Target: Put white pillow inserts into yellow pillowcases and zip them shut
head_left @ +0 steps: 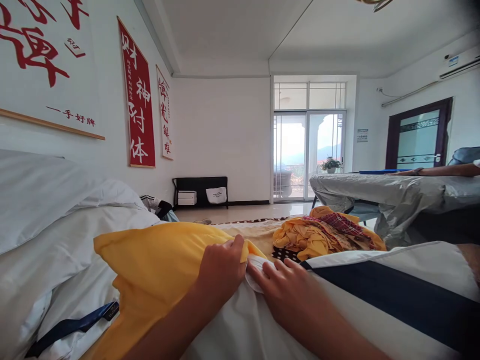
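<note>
Head view: yellow cloth (161,250) spreads left of centre over white fabric (236,320), its edge bunched in the left hand (225,260), fingers curled tight. The right hand's (290,285) bent fingers lie on the white fabric just beside; whether they pinch, I cannot tell. The cloth looks light, limp, perhaps slippery; its edge seems the best hold.

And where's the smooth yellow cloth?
In the head view, the smooth yellow cloth is left of centre, between white bedding and the left hand, which grips its edge.
</note>
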A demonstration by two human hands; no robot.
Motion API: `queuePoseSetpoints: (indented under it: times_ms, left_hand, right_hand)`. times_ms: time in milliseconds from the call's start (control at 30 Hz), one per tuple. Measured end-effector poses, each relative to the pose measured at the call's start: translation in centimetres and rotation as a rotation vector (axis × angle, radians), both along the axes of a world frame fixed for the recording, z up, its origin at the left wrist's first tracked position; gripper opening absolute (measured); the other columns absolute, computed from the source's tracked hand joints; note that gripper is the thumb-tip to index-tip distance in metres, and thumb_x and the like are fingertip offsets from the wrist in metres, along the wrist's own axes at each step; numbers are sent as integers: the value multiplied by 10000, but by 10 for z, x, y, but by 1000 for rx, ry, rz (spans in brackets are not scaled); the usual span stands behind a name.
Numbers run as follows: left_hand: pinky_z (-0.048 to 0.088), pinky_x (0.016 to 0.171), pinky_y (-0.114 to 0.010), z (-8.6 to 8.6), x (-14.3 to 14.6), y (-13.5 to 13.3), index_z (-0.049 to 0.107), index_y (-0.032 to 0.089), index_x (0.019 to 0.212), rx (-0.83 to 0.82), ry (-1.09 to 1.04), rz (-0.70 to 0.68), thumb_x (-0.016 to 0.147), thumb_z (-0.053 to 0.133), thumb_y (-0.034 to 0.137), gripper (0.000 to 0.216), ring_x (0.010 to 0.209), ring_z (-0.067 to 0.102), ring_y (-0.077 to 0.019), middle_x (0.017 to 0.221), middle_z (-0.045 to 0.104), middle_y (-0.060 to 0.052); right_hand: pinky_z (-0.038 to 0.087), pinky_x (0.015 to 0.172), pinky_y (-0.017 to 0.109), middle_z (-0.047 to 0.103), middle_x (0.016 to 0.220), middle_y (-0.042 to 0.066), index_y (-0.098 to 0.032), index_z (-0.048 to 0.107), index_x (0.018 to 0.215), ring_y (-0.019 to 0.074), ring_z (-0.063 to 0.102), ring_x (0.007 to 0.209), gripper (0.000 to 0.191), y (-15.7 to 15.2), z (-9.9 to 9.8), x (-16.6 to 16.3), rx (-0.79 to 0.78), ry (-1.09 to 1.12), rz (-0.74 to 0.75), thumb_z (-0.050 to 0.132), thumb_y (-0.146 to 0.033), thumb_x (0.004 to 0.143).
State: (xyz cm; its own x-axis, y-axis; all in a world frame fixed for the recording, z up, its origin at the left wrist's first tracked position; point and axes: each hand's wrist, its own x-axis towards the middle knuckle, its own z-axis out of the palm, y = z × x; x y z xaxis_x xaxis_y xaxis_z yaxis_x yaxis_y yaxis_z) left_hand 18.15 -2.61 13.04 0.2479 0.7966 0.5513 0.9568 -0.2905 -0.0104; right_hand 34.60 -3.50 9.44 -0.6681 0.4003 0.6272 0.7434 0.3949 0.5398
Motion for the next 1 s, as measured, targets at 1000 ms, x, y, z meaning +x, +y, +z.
queuePoseSetpoints:
  times_ms: [1000]
  left_hand:
    - [378,608,-305,29,35,-4,614,178,1007,-62,-6,16,668,474,94,376,799,662,-259,811,700,-89]
  right_hand:
    - [339,579,333,653,688,15,-207,633,722,186,603,635,152,8,4,-5,-59,14,54,585,-63,713]
